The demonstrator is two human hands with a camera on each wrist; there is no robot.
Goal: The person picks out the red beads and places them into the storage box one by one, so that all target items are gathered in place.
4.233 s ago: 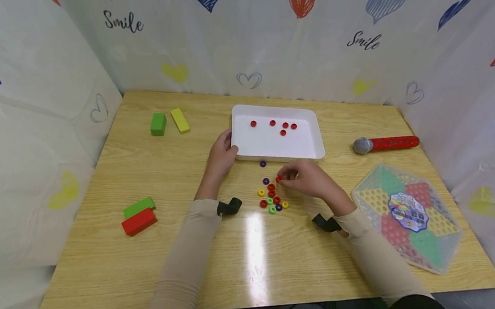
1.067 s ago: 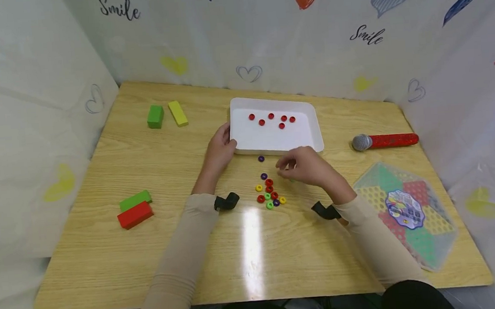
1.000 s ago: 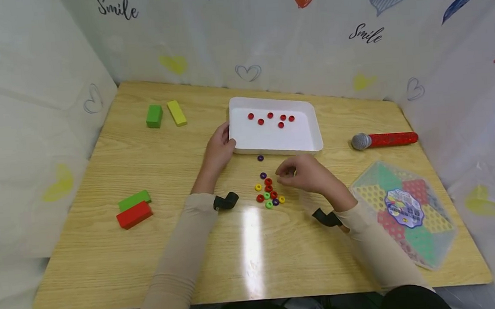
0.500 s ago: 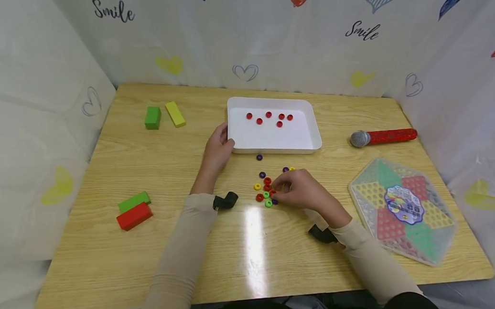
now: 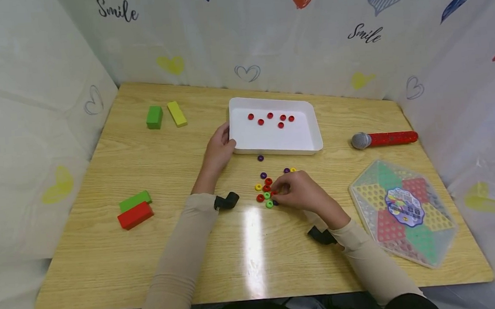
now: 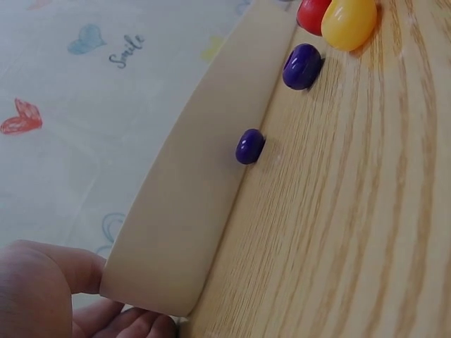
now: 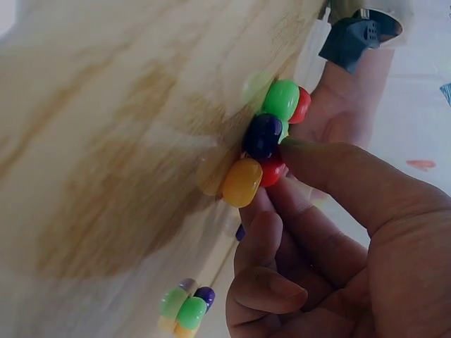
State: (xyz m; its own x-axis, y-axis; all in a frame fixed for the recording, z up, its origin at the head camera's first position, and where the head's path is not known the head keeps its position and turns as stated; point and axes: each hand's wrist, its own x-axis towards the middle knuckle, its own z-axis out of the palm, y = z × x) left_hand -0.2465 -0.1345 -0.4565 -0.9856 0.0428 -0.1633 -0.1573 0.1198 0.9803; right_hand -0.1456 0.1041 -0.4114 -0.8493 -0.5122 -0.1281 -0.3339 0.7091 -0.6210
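Note:
A white tray (image 5: 315, 142) holds several red beads (image 5: 271, 119). My left hand (image 5: 227, 139) grips the tray's near left corner; in the left wrist view its fingers (image 6: 84, 296) curl round the tray wall (image 6: 190, 204), with a purple bead (image 6: 249, 146) beside it. In front of the tray lies a cluster of red, green, yellow and purple beads (image 5: 264, 192). My right hand (image 5: 276, 191) reaches into it. In the right wrist view my thumb and fingers (image 7: 271, 179) pinch a red bead (image 7: 273, 171) next to a yellow bead (image 7: 242, 182) and a purple bead (image 7: 262, 135).
A green block (image 5: 154, 117) and a yellow block (image 5: 177, 113) lie at the back left. A green block (image 5: 135, 200) and a red block (image 5: 135, 215) lie at the near left. A red toy microphone (image 5: 384, 139) and a hexagonal board (image 5: 406, 210) sit on the right.
One more red bead came to lie in the tray. My right hand then moved from the tray's front edge back to the bead cluster. The left hand stayed on the tray.

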